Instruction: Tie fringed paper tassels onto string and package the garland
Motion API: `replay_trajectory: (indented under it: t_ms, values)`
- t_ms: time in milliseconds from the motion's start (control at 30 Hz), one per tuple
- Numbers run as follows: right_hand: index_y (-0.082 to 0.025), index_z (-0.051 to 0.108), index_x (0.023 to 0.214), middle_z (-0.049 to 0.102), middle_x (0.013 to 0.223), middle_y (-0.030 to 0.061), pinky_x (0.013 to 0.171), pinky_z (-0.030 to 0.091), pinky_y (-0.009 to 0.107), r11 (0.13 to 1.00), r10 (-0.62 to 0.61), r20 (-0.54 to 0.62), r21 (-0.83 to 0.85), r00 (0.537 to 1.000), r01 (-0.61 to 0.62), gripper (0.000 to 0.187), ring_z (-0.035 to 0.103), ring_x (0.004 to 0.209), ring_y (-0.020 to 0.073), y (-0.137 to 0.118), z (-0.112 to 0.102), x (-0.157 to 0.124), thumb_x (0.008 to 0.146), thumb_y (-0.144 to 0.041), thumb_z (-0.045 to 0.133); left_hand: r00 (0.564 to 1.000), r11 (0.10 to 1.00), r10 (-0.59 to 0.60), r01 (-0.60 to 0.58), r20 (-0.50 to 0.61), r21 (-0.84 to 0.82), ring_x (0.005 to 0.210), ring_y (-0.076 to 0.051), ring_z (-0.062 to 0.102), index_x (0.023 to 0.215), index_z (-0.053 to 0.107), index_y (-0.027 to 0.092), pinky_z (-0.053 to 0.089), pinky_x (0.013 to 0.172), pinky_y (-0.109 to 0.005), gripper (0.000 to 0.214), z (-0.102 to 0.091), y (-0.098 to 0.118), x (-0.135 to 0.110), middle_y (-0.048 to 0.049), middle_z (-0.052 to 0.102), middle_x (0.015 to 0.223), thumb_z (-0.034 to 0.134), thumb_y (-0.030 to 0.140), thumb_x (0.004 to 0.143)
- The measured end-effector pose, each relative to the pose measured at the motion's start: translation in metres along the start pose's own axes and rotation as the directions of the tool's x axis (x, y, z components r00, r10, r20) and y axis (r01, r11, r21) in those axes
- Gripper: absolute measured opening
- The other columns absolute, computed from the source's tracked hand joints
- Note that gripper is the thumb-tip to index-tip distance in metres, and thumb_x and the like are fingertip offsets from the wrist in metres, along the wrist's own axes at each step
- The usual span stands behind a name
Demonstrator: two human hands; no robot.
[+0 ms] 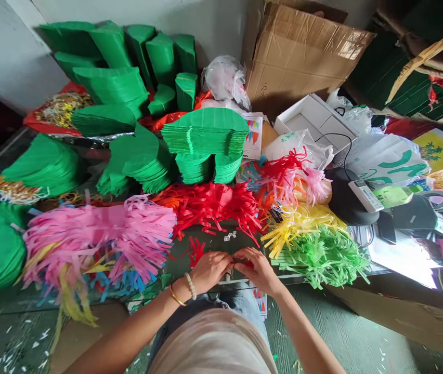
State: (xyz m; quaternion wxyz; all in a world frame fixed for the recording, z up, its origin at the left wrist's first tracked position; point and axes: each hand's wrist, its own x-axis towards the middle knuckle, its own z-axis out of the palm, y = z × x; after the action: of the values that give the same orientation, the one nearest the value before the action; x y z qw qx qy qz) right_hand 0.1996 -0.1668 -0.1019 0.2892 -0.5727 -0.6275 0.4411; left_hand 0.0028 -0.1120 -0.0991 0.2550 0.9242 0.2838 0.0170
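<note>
My left hand and my right hand meet low in the middle of the view, fingertips together on a small piece of red paper. Most of that piece is hidden by my fingers. Loose red paper scraps lie just beyond my left hand, and a few small clear pieces sit on the dark work surface. Farther out lie bunches of red fringed paper, pink fringed paper, yellow fringed paper and green fringed paper. A pearl bracelet and a gold bangle circle my left wrist.
Stacks of cut green paper rise behind the fringes. A cardboard box, a white box and white plastic bags stand at the back. A black corded device sits at right. Paper scraps dot the green floor.
</note>
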Motion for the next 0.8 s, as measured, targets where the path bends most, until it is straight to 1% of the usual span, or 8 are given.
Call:
replay_trajectory:
  t_ms: [67,167,267,333,433,567,667,800]
  values:
    - [-0.023,0.070,0.095,0.072,0.087,0.0027,0.082,0.040,0.030,0.992,-0.075,-0.037,-0.101,0.996,0.071,0.016,0.062,0.082,0.0182,-0.010,0.002,-0.002,0.094,-0.033,0.058,1.000,0.998,-0.015,0.016,0.025,-0.055,0.075,-0.019,0.066,0.092,0.063,0.016,0.045,0.067,-0.029,0.025,-0.008,0.001,-0.001,-0.0052,0.068,0.082,0.040,0.022,0.099]
    - [-0.024,0.072,0.090,0.074,0.080,0.0013,0.075,0.040,0.028,0.975,-0.132,-0.079,-0.190,0.988,0.115,0.019,0.064,0.073,0.0166,-0.016,0.005,-0.005,0.096,-0.027,0.055,0.997,0.986,-0.043,0.053,0.069,-0.160,0.076,-0.019,0.067,0.092,0.064,0.017,0.044,0.067,-0.027,0.025,-0.019,0.002,-0.003,-0.0048,0.070,0.082,0.041,0.026,0.099]
    - [-0.025,0.073,0.088,0.074,0.078,-0.0001,0.073,0.041,0.026,0.975,-0.121,-0.080,-0.195,0.989,0.103,0.015,0.065,0.071,0.0156,-0.019,0.003,-0.005,0.093,-0.024,0.059,0.990,0.950,-0.072,0.106,0.124,-0.293,0.079,-0.018,0.067,0.094,0.066,0.018,0.044,0.069,-0.025,0.028,-0.028,0.002,-0.003,-0.0040,0.072,0.084,0.040,0.026,0.098]
    - [-0.025,0.073,0.087,0.074,0.075,-0.0016,0.073,0.041,0.025,0.979,-0.105,-0.070,-0.180,0.992,0.091,0.013,0.064,0.069,0.0143,-0.022,0.001,-0.005,0.091,-0.021,0.061,0.984,0.925,-0.083,0.134,0.156,-0.355,0.075,-0.016,0.067,0.090,0.069,0.019,0.043,0.069,-0.023,0.031,-0.034,0.002,-0.002,-0.0024,0.073,0.081,0.039,0.024,0.097]
    - [-0.025,0.074,0.086,0.074,0.074,-0.0016,0.074,0.043,0.025,0.983,-0.109,-0.091,-0.159,0.990,0.093,0.014,0.065,0.070,0.0140,-0.026,0.000,-0.005,0.089,-0.018,0.063,0.974,0.886,-0.119,0.191,0.191,-0.423,0.066,-0.015,0.064,0.089,0.072,0.019,0.041,0.062,-0.021,0.026,-0.040,0.005,0.001,-0.0011,0.072,0.072,0.047,0.024,0.092]
    - [-0.025,0.076,0.092,0.074,0.076,0.0008,0.070,0.046,0.025,0.982,-0.159,-0.145,-0.126,0.977,0.141,0.017,0.065,0.070,0.0147,-0.025,0.001,-0.006,0.089,-0.018,0.061,0.942,0.768,-0.202,0.322,0.268,-0.554,0.050,-0.012,0.055,0.089,0.073,0.017,0.037,0.051,-0.020,0.027,-0.046,0.009,0.004,-0.0001,0.068,0.059,0.047,0.024,0.088]
    - [-0.025,0.076,0.096,0.074,0.076,0.0014,0.065,0.048,0.025,0.965,-0.253,-0.158,-0.107,0.954,0.239,0.022,0.063,0.066,0.0140,-0.023,0.002,-0.006,0.090,-0.017,0.057,0.933,0.728,-0.220,0.352,0.286,-0.589,0.044,-0.011,0.050,0.088,0.074,0.017,0.035,0.047,-0.020,0.029,-0.048,0.010,0.005,0.0005,0.067,0.056,0.046,0.023,0.087]
    - [-0.025,0.075,0.095,0.073,0.076,0.0012,0.064,0.050,0.026,0.916,-0.400,-0.191,-0.127,0.896,0.381,0.026,0.062,0.066,0.0133,-0.020,0.003,-0.008,0.091,-0.012,0.053,0.926,0.667,-0.192,0.365,0.324,-0.649,0.045,-0.011,0.049,0.084,0.074,0.018,0.035,0.048,-0.019,0.026,-0.049,0.007,0.005,0.0016,0.064,0.053,0.048,0.025,0.087]
